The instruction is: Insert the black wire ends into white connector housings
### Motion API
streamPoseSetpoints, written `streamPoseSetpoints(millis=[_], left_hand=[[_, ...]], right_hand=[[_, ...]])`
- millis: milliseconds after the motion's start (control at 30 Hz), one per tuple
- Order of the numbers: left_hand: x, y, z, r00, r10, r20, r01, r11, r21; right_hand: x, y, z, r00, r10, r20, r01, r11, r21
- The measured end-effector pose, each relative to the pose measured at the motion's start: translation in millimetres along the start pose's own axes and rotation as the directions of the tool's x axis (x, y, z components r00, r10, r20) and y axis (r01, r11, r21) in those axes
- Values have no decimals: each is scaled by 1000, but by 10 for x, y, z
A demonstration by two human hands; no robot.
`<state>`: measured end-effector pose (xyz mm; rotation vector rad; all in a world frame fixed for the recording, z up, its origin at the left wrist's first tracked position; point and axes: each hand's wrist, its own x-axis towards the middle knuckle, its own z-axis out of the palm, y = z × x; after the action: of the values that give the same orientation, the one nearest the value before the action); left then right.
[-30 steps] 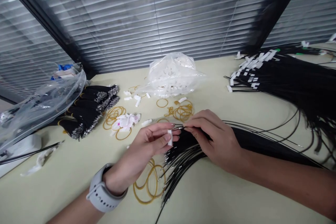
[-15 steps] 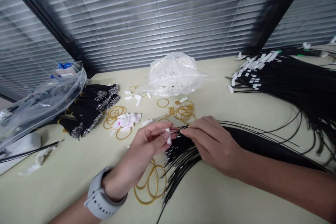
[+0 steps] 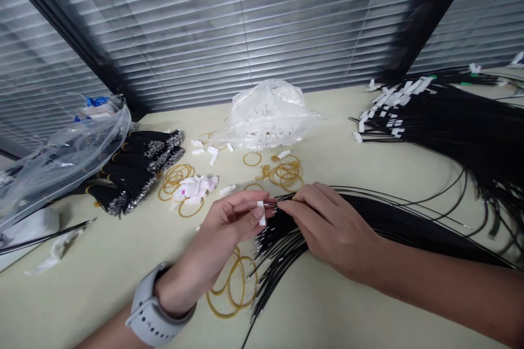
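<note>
Whether the metal tip of the thin black wire (image 3: 273,205) has entered the small white plastic connector (image 3: 261,212) is too small to tell. The left hand (image 3: 229,223) covers part of that connector with thumb and fingers. The right hand (image 3: 331,229) covers the wire behind its tip and part of the fanned bundle of black wires (image 3: 282,245) beneath it. At six o'clock the left hand hides part of the loose yellow rubber bands (image 3: 233,289). At nine o'clock the crumpled clear plastic bag (image 3: 61,158) and a white object (image 3: 24,229) below it are cut by the edge, and the bag's contents blur. At three o'clock the large heap of black wires (image 3: 470,136) runs out of view. The right forearm (image 3: 450,294) is cut off at four o'clock.
</note>
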<state>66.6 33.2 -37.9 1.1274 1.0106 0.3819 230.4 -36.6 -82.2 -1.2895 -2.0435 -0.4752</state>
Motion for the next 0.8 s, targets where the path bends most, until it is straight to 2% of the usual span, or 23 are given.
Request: streamPoseSetpoints(millis=[267, 467, 567, 800], left_hand=[[6, 5, 4, 1000, 14, 1, -14, 1000, 2], [5, -8, 49, 996, 84, -9, -84, 996, 19], [-6, -16, 85, 990, 135, -33, -132, 988, 78], [-59, -83, 109, 976, 186, -111, -158, 961, 227]], right_hand=[[10, 9, 2, 999, 30, -23, -29, 998, 53], [42, -30, -46, 999, -41, -20, 40, 998, -55], [43, -45, -60, 998, -53, -31, 52, 998, -39], [25, -26, -74, 995, -98, -34, 97, 995, -29]])
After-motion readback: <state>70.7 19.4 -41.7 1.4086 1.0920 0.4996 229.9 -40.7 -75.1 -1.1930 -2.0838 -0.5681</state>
